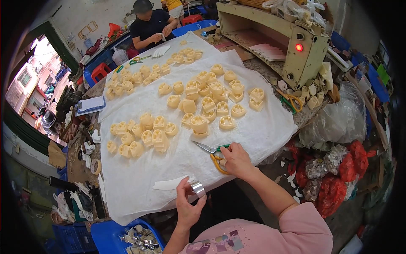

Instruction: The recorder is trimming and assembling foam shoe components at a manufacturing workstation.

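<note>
My left hand pinches a shiny silver metal ring between thumb and fingers, just over the near edge of the white cloth. To its right, my right hand has its fingers closed at the green handle of a pair of scissors. The blades point left across the cloth, and the orange handle loop lies nearer me. A curved white strip rests flat beside my left hand. Beyond both hands, several cream-coloured moulded pieces with hollowed tops stand in groups, some stacked.
A blue tub with metal bits stands at the lower left. At the far right are a machine with a lit red lamp and another pair of scissors. Plastic bags lie below. A co-worker sits across the table.
</note>
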The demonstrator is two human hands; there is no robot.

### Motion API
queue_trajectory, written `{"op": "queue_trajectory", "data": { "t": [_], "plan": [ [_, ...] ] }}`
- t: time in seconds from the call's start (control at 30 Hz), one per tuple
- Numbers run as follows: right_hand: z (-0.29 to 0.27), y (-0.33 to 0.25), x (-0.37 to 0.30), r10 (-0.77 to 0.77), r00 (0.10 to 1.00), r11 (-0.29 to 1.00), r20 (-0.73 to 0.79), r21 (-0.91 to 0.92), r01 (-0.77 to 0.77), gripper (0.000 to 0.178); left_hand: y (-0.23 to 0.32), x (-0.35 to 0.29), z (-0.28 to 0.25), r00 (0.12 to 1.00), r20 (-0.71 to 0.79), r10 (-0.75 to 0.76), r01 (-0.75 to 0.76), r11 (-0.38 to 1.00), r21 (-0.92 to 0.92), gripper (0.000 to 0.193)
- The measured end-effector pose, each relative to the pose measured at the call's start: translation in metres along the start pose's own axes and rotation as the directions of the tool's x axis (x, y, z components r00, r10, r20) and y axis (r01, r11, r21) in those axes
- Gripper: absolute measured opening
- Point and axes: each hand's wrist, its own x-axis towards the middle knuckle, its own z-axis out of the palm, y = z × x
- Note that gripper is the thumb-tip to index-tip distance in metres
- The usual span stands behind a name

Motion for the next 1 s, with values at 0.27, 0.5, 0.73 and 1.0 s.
{"op": "queue_trajectory", "data": {
  "t": [0.27,0.5,0.73,1.0],
  "plan": [
    [-0.045,0.002,-0.007,0.169,0.929,0.944,0.33,0.216,-0.249,0.037,0.002,0.014,0.015,0.982,0.166,-0.087,0.105,0.99,-0.099,0.059],
    [-0.047,0.029,-0.081,0.448,0.894,0.649,-0.009,0.691,-0.318,0.06,0.015,0.052,0.039,0.98,0.196,-0.035,0.094,0.95,-0.298,0.079],
    [-0.043,0.023,-0.13,0.582,0.79,0.329,0.195,0.831,-0.448,0.076,-0.008,0.064,0.048,0.911,0.404,-0.086,0.384,0.533,-0.754,0.076],
    [-0.056,0.02,-0.139,0.418,0.848,0.445,0.326,0.74,-0.504,0.068,-0.01,0.058,0.052,0.915,0.369,-0.165,0.375,0.69,-0.619,0.067]
  ]
}}
